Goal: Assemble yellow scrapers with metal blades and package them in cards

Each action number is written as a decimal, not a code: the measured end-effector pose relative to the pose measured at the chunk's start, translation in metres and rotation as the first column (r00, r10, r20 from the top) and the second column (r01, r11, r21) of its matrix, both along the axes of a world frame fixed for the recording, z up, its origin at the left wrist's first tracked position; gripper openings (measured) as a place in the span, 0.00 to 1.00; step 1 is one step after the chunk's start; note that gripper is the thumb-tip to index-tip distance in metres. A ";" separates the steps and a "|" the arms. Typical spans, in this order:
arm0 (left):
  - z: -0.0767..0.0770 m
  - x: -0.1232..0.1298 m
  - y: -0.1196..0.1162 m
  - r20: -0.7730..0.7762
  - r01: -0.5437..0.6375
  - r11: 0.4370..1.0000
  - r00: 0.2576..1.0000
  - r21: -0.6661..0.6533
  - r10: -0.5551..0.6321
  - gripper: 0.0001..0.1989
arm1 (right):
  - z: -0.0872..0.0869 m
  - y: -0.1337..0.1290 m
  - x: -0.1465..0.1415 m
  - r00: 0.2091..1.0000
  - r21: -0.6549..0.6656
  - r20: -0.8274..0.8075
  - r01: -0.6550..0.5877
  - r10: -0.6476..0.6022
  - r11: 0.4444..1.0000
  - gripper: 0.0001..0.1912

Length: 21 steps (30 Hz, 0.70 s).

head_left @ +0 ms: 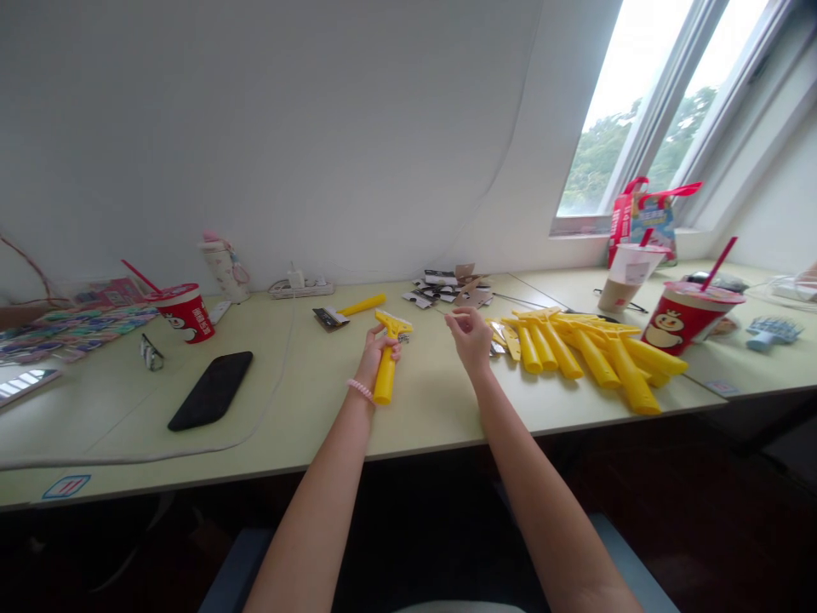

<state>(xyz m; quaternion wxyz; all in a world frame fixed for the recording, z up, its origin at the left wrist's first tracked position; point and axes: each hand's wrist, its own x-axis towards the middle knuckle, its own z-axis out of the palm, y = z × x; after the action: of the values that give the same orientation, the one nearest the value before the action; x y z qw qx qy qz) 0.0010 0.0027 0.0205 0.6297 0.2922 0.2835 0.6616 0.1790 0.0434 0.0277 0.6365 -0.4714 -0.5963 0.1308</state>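
My left hand (376,356) is wrapped round the handle of a yellow scraper (385,379), its wide head pointing away from me. Small dark metal bits (403,338) lie on the table just beside that hand. My right hand (469,339) is raised a little to the right, fingertips pinched together; what is between them is too small to name. Close to its right side lies a pile of similar yellow scrapers (591,345), handles toward me. Beyond my left hand, another yellow scraper (363,304) lies with its head end at a black-and-white card packet (331,318).
Flattened black, white and brown cardboard pieces (453,288) lie near the wall. A black phone (212,392), a cable and a red cup (185,315) are on the left. Two more cups, one being a red cup (686,319), stand beyond the scraper pile.
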 end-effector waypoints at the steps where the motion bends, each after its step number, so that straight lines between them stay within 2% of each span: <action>1: -0.001 0.000 0.000 -0.015 -0.005 1.000 1.000 -0.010 0.005 0.28 | 0.001 -0.001 0.000 0.999 0.014 -0.051 -0.013 0.014 1.000 0.14; 5: -0.002 0.001 0.001 -0.062 0.009 0.999 0.998 -0.036 -0.011 0.28 | 0.004 -0.004 0.000 0.995 0.041 -0.093 0.026 -0.022 0.999 0.18; 9: -0.003 0.002 0.000 -0.097 0.042 0.998 0.994 -0.040 -0.046 0.28 | 0.005 -0.005 -0.003 0.996 0.073 -0.032 -0.079 0.082 0.994 0.18; 15: -0.003 0.002 0.000 -0.103 0.049 0.998 0.993 -0.050 -0.054 0.28 | 0.002 -0.004 -0.008 0.983 0.051 0.080 -0.172 0.168 0.984 0.17; 21: -0.004 0.002 0.001 -0.108 0.059 0.998 0.992 -0.035 -0.062 0.28 | 0.003 -0.004 -0.007 0.983 0.046 0.064 -0.178 0.175 0.983 0.17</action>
<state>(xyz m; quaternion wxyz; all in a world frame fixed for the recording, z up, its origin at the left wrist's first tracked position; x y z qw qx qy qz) 0.0028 0.0035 0.0160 0.6375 0.3265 0.3190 0.6206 0.1719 0.0394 0.0303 0.6163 -0.4038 -0.6576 0.1570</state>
